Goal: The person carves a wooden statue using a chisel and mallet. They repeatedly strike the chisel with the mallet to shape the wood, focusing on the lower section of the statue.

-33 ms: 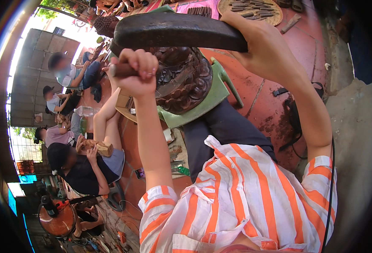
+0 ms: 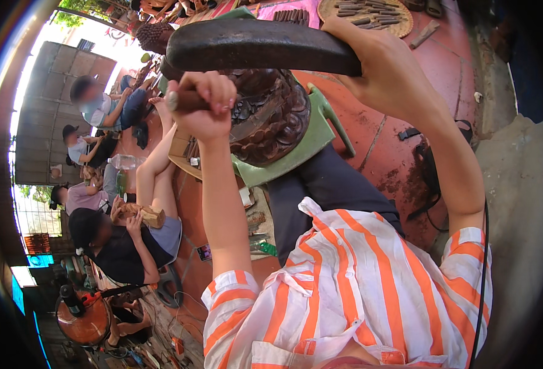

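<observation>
My left hand [image 2: 204, 101] is wrapped round the brown wooden handle of a carving chisel [image 2: 185, 101]; its blade is hidden by the hand and the work. In my right hand [image 2: 376, 64] is a long dark wooden mallet [image 2: 259, 46], held level above the chisel and apart from its butt end. Below both hands lies a dark, glossy wood carving [image 2: 274, 123] with deep curved relief, and a knobbly carved head [image 2: 153, 37] shows at its far left. The carving rests on a green plastic stool [image 2: 265, 174] before my knees. The mallet covers part of the carving.
A round woven tray [image 2: 400, 21] of chisels and a pink cloth [image 2: 311, 9] with more lie at the back. Left, a nearby person [image 2: 124, 246] holds a pale wood piece [image 2: 148, 216]; others sit beyond. A black strap bag [image 2: 431, 166] is on the right floor.
My left hand has shifted slightly right, and the butt of the chisel handle has swung up a little toward the mallet. My right hand and the mallet look unmoved.
</observation>
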{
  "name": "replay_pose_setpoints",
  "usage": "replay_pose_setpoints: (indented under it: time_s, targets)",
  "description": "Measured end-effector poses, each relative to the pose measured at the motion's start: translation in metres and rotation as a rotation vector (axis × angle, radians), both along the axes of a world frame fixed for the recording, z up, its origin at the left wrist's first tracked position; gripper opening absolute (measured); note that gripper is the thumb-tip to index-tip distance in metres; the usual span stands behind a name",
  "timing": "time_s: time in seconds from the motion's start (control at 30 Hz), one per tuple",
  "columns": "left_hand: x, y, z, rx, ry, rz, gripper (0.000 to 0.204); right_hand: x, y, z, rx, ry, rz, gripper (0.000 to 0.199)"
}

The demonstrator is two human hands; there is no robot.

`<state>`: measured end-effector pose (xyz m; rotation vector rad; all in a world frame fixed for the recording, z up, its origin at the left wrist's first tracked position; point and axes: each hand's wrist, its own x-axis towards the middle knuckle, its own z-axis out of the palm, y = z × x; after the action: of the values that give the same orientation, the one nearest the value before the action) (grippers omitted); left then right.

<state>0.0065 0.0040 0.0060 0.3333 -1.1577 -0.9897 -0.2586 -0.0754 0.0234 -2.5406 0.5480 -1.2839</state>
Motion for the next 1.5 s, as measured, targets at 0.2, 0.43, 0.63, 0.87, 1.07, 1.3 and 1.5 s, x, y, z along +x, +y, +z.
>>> replay_pose_setpoints:
  time_s: [0.2,0.43,0.63,0.87,1.07,1.3,1.5]
  targets:
    - [-0.012,-0.01,-0.02,0.135,-0.128,0.086,0.048,0.002,0.002,-0.001,0.008,0.01,0.011,0.034]
    - [-0.011,-0.012,-0.03,0.198,-0.263,0.108,0.046,0.001,0.003,0.0,0.021,0.023,0.011,0.035]
    - [-0.008,-0.012,-0.037,0.203,-0.306,0.117,0.048,0.001,0.003,0.0,0.005,0.01,0.02,0.036]
    - [-0.02,-0.027,-0.032,0.23,-0.357,0.173,0.052,0.006,0.001,-0.004,-0.053,0.085,-0.043,0.036]
    - [0.001,-0.02,-0.007,0.387,-0.049,-0.099,0.055,0.002,-0.003,-0.012,-0.11,0.08,-0.119,0.03]
    - [-0.013,-0.013,0.001,0.357,-0.141,0.26,0.05,-0.006,-0.002,-0.009,-0.063,0.014,-0.083,0.03]
    - [-0.019,-0.02,-0.015,0.44,-0.292,0.383,0.049,-0.007,-0.003,-0.02,-0.039,0.008,-0.058,0.031]
